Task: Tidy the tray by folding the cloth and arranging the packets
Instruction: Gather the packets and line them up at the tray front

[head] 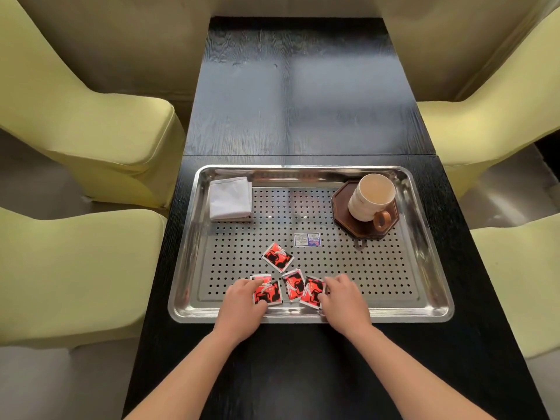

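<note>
A steel perforated tray (430, 247) lies on the dark table. A white cloth (230, 199) sits folded in its far left corner. Several red-and-black packets lie near the tray's front edge: one apart (277, 257), one in the middle (294, 284), one under my left hand's fingers (267, 293), another partly hidden behind it (261, 278), and one at my right hand (312, 291). My left hand (242, 307) pinches the left packet between thumb and fingers. My right hand (344, 301) pinches the right packet's edge.
A cream mug (370, 197) with a brown handle stands on a dark octagonal coaster (342, 207) in the tray's far right corner. A small blue-and-white sticker (307, 239) is on the tray floor. Yellow-green chairs (91, 122) flank the black table (303, 95) on both sides.
</note>
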`<state>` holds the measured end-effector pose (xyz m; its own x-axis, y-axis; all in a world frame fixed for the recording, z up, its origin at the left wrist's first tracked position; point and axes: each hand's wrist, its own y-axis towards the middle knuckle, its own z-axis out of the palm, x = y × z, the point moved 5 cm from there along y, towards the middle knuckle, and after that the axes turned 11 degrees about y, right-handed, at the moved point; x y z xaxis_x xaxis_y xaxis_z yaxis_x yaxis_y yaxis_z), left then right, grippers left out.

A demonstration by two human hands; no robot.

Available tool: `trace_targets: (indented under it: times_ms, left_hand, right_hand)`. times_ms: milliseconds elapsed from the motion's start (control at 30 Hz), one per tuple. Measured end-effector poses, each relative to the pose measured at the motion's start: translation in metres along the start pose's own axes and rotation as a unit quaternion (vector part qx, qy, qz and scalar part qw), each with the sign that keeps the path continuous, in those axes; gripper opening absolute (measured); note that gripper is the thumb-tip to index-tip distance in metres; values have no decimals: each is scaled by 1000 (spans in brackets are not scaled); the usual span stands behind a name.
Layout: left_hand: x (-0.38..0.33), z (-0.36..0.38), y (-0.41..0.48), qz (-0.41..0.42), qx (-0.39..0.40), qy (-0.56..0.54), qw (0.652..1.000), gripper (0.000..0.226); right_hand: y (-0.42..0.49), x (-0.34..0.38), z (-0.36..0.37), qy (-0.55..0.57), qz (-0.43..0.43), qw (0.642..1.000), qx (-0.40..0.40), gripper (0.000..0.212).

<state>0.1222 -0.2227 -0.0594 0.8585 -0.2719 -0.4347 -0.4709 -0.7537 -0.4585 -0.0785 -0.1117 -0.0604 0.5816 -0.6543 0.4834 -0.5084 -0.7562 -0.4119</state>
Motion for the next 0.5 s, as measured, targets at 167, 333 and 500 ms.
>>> trace_targets:
  times_ms: [167, 333, 500]
  left_hand:
    - [-6, 0, -2, 1, 2, -34, 999, 58]
    - [5, -8, 1, -3, -20, -70, 997, 52]
    - [-1, -14, 15, -19, -25, -73, 997, 55]
  right_hand:
    - [4, 18, 22, 12, -65, 996, 63, 33]
    - [25, 18, 11, 49, -55, 997, 30, 32]
    - [60, 52, 6, 30, -91, 993, 65, 47]
